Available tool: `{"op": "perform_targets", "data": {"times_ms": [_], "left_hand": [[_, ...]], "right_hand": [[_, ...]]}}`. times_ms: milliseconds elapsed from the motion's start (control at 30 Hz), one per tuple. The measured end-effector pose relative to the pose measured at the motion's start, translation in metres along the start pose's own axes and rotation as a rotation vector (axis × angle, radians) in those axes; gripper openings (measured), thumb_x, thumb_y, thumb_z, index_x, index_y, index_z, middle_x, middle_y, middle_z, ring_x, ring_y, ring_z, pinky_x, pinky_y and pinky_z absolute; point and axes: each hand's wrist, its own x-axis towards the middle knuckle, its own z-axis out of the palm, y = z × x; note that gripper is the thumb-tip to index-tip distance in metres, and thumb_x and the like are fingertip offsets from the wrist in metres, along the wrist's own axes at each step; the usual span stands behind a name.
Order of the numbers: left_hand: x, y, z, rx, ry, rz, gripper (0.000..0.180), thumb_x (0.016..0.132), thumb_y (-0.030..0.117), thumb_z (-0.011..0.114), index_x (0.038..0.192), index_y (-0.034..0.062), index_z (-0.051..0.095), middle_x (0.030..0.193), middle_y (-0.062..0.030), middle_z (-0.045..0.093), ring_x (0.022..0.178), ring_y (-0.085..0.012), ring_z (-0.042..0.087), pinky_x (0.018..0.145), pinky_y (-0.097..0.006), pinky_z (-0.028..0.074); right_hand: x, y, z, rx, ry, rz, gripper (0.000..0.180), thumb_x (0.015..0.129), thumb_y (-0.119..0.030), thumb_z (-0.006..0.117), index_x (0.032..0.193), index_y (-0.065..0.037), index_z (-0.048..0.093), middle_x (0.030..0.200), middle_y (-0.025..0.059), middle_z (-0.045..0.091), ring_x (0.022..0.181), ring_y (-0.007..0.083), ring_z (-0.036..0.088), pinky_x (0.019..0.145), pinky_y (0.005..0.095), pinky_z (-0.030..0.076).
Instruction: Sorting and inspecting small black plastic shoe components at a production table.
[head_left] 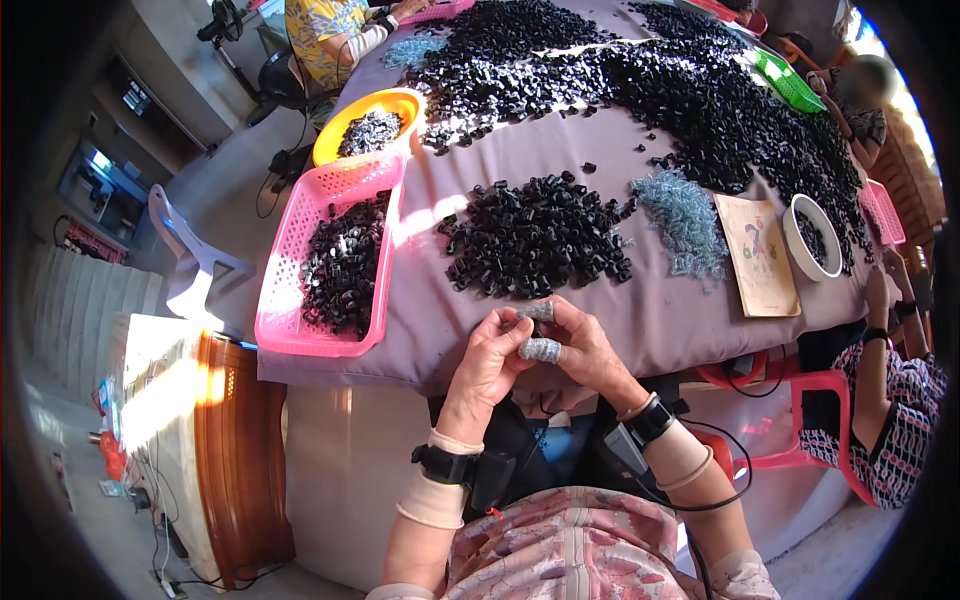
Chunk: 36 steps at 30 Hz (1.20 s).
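My left hand (489, 358) and my right hand (592, 352) meet at the near edge of the cloth-covered table, fingertips pinched together. Grey tape wraps the thumb and a finger of the right hand. Whatever they hold is small and mostly hidden by the fingers; a dark spot shows between them. Just beyond lies a pile of small black plastic pieces (535, 235). To the left, a pink perforated basket (372, 335) holds more black pieces. A heap of clear, bluish small pieces (682, 222) sits to the right of the pile.
Behind the basket stands an orange bowl (330, 150) with small pieces in it. At right are a booklet (760, 270), a white bowl (795, 240) and a green basket (790, 82). A large black heap (660, 90) covers the far table. Other people sit around it.
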Motion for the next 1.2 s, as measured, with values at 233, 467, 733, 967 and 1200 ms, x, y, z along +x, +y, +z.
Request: {"op": "perform_targets", "data": {"times_ms": [233,467,733,967,1200], "left_hand": [[0.000,0.000,-0.003,0.040,-0.064,0.005,0.023,0.083,0.010,0.067,0.097,0.0131,0.049,0.090,-0.0016,0.059,0.076,-0.0124,0.059,0.061,-0.026,0.050],[0.004,-0.008,-0.005,-0.036,-0.001,0.043,0.028,0.080,0.005,0.069,0.095,0.0137,0.047,0.085,-0.0014,0.057,0.074,-0.0127,0.060,0.055,-0.023,0.048],[0.001,-0.009,0.001,-0.076,0.015,0.041,0.024,0.081,0.003,0.067,0.093,0.0139,0.049,0.085,-0.0008,0.058,0.073,-0.0122,0.060,0.053,-0.023,0.047],[0.003,-0.009,-0.008,-0.036,-0.131,0.031,0.018,0.082,0.007,0.066,0.091,0.0135,0.052,0.085,0.0000,0.059,0.074,-0.0098,0.057,0.059,-0.023,0.046],[-0.002,-0.003,0.003,-0.009,-0.070,-0.034,0.017,0.085,0.010,0.063,0.091,0.0116,0.047,0.081,-0.0045,0.058,0.066,-0.0150,0.056,0.052,-0.027,0.045]], "right_hand": [[-0.001,-0.003,-0.001,0.019,-0.006,-0.006,0.034,0.080,-0.019,0.070,0.107,0.000,0.059,0.095,0.0051,0.056,0.087,0.0112,0.053,0.078,0.0266,0.045],[-0.001,-0.001,0.002,-0.030,0.021,-0.102,0.033,0.080,-0.019,0.068,0.104,0.002,0.058,0.098,0.0063,0.055,0.087,0.0125,0.053,0.077,0.0272,0.044],[-0.002,0.001,0.005,-0.092,0.059,-0.149,0.033,0.080,-0.022,0.067,0.102,0.001,0.058,0.097,0.0093,0.056,0.085,0.0171,0.056,0.076,0.0282,0.045],[-0.003,-0.003,0.005,-0.046,0.074,-0.114,0.028,0.080,-0.021,0.066,0.097,0.000,0.058,0.092,0.0079,0.056,0.080,0.0162,0.054,0.072,0.0287,0.045],[-0.003,0.006,0.004,-0.075,0.091,-0.054,0.028,0.080,-0.024,0.066,0.088,0.000,0.055,0.079,0.0087,0.050,0.066,0.0195,0.048,0.062,0.0311,0.042]]}}
